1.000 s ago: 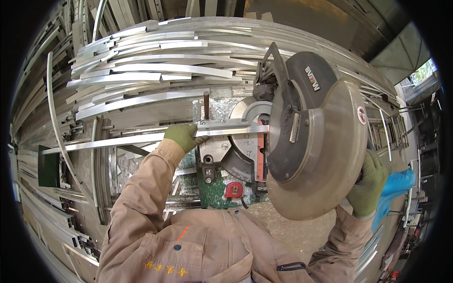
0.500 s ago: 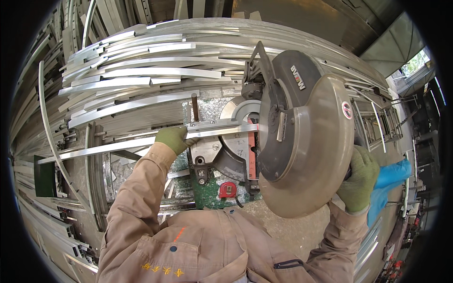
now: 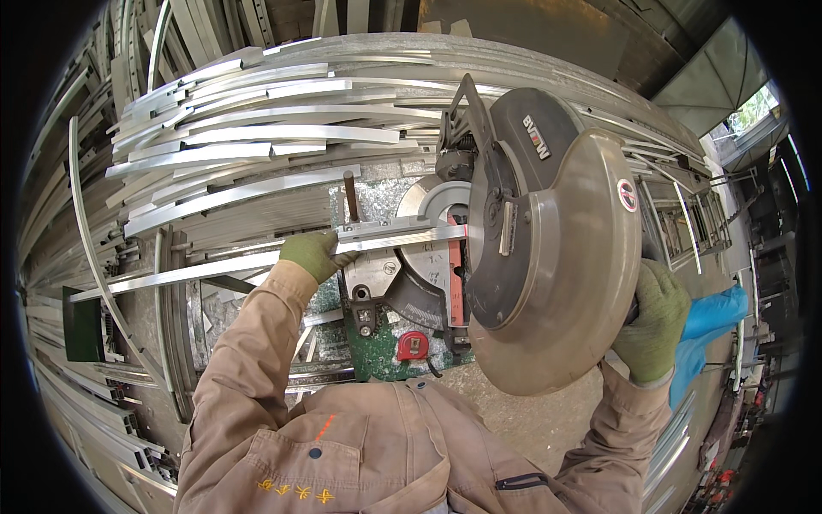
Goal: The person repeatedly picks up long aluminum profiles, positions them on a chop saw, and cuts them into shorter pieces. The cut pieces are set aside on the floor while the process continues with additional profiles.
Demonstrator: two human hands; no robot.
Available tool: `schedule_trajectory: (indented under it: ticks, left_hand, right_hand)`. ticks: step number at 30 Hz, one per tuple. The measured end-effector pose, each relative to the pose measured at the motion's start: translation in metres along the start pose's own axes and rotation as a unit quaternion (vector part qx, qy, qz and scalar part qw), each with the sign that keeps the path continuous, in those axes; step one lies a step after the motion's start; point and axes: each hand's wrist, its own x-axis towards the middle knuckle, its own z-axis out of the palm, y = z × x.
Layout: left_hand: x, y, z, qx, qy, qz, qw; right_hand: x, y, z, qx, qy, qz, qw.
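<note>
— Head view: where did the long silver aluminium profile (image 3: 257, 267) lie?

— Flat on the saw bed, its long axis running left to right. The green-gloved left hand (image 3: 310, 254) closed down on it just left of the blade; its right end reached under the grey round-guarded chop saw (image 3: 548, 248).

— And the right hand (image 3: 652, 322)?

— Wrapped around the saw's handle behind the guard, well apart from the profile.

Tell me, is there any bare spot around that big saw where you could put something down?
Hardly. The likeliest patch is the gritty floor below the saw's round guard, beside the red tape measure. Behind the saw, stacked aluminium strips fill everything. The left hand presses a strip on the saw table; the right hand grips the handle.
</note>
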Motion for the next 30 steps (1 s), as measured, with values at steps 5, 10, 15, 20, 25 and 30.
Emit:
schedule_trajectory:
  ticks: [5, 10, 15, 20, 25, 30]
  left_hand:
    - [-0.001, 0.003, -0.006, -0.001, -0.020, -0.008, 1.000]
    - [0.002, 0.002, -0.005, 0.009, -0.023, -0.008, 1.000]
    - [0.000, -0.001, 0.003, -0.010, 0.008, 0.001, 1.000]
    - [-0.001, -0.005, 0.005, -0.007, 0.022, 0.010, 1.000]
    - [-0.002, -0.006, 0.004, -0.017, 0.021, 0.012, 1.000]
    - [-0.003, -0.004, 0.006, -0.038, 0.055, 0.026, 0.997]
  right_hand:
    - [-0.001, 0.001, -0.001, -0.002, 0.001, -0.005, 1.000]
    - [-0.001, 0.000, 0.000, -0.004, 0.004, -0.003, 1.000]
    - [-0.003, 0.000, 0.001, -0.002, 0.012, 0.001, 1.000]
    - [-0.002, -0.002, 0.001, -0.003, 0.015, 0.001, 1.000]
    - [-0.006, -0.001, 0.003, -0.022, 0.021, -0.009, 1.000]
    - [-0.007, -0.007, 0.003, -0.008, 0.009, 0.013, 1.000]
